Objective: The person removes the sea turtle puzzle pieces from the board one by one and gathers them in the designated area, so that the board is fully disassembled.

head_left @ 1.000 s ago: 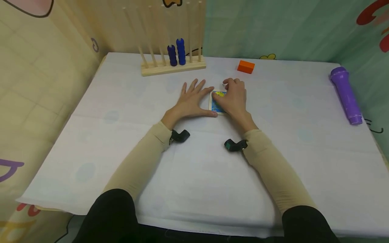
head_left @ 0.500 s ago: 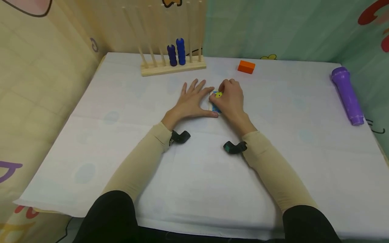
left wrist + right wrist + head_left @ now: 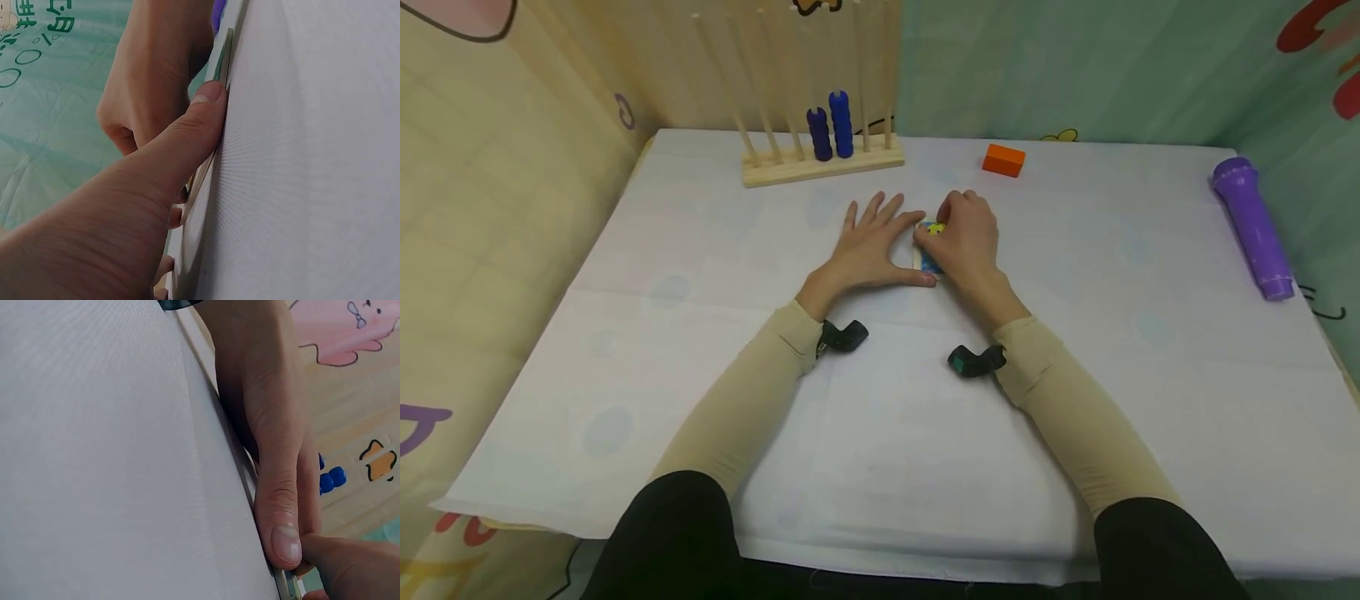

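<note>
A small flat picture panel (image 3: 929, 262), blue with a yellow figure and a pale border, lies on the white-covered table. My left hand (image 3: 867, 253) rests palm down beside it with fingers spread. Its thumb touches the panel's near edge and its index finger reaches the far left corner. From the right, my right hand (image 3: 966, 237) bends over the panel, thumb and index finger on either side of the yellow figure. The hand hides most of the panel's right part. Whether its fingertips pinch a piece is hidden. In the left wrist view my left thumb (image 3: 203, 119) presses the panel's thin edge.
Behind the hands stands a wooden peg rack (image 3: 823, 171) with dark blue and blue beads stacked on two rods. An orange block (image 3: 1003, 160) lies at the back. A purple flashlight-shaped object (image 3: 1255, 229) lies at the right edge. Patterned curtains (image 3: 1045, 67) enclose the table.
My right hand has shifted slightly left over the panel, and its index finger has curled in closer to the thumb. The left hand keeps its place.
</note>
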Available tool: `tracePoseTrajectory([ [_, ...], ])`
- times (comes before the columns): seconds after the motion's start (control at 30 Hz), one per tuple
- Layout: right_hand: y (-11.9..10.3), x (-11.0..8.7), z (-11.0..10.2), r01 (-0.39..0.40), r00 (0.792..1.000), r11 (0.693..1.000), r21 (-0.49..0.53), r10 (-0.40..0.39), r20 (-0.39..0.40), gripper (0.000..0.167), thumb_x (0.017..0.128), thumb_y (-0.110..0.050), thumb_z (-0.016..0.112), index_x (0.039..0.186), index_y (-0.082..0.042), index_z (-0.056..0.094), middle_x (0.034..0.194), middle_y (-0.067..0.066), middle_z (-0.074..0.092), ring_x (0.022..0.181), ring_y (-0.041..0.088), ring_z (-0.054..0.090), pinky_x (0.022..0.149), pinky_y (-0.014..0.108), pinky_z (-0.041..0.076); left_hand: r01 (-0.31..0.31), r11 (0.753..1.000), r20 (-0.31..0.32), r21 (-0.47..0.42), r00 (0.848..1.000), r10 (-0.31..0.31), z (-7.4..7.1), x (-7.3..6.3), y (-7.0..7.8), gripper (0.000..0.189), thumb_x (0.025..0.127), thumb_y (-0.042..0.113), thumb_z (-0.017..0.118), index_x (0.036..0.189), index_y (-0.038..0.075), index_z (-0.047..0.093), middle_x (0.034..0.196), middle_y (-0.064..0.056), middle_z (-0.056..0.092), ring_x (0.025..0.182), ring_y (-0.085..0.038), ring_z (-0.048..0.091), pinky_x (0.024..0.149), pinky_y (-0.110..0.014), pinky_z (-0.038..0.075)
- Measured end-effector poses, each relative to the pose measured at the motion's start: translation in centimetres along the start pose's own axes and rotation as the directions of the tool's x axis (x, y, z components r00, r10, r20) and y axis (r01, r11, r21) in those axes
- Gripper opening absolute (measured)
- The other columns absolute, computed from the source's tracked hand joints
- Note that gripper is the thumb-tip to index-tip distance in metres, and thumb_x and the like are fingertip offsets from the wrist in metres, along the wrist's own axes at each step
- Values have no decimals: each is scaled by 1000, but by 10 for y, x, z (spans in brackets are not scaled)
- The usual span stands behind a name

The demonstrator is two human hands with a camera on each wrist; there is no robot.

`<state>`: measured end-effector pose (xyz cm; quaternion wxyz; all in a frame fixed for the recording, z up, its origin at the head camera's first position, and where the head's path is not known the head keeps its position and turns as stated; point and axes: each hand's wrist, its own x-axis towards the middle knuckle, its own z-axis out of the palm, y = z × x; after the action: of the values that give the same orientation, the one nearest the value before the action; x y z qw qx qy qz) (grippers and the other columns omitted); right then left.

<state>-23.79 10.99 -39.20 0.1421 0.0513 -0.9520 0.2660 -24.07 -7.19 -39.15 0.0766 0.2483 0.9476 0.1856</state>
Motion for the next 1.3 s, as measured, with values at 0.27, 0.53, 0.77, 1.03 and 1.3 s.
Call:
tracePoseTrajectory([
  [0.27,-1,2,-3,-28,1000,1000,14,28,13,34,88,-31,75,96,0,66,92,16,61,92,35,60,86,49,50,0,1000,6,-1,1000,0,0,1,-1,108,79,80,74,167,32,31,179,-7,9,165,-32,-5,129,-61,-12],
  [0.53,-4,4,-3,-11,1000,1000,-4,11,2,33,87,-32,74,91,0,65,88,15,60,90,35,60,82,47,49,-6,1000,-4,-9,1000,6,-1,2,-2,108,79,79,75,166,32,32,179,-7,9,166,-31,-5,129,-60,-12],
  [0.77,-3,5,0,8,999,1000,-15,-9,-47,31,84,-30,71,87,1,69,85,16,64,86,36,63,82,48,52,-3,1000,0,1,1000,3,0,2,-2,109,79,79,75,166,33,31,179,-7,9,166,-31,-6,130,-60,-12],
  [1.03,-2,4,0,-6,999,1000,27,7,-44,31,84,-30,70,88,1,72,85,16,66,88,35,63,86,49,52,3,1000,10,-2,1000,-3,-1,0,0,109,78,79,75,167,32,31,179,-7,9,166,-31,-6,130,-60,-12],
  [1.3,1,5,-1,14,999,998,66,-11,-40,31,85,-29,69,90,1,76,83,15,67,84,32,61,84,46,50,5,1000,-4,10,1000,-5,0,1,-1,109,78,81,74,166,34,31,179,-6,9,166,-29,-5,130,-59,-11],
])
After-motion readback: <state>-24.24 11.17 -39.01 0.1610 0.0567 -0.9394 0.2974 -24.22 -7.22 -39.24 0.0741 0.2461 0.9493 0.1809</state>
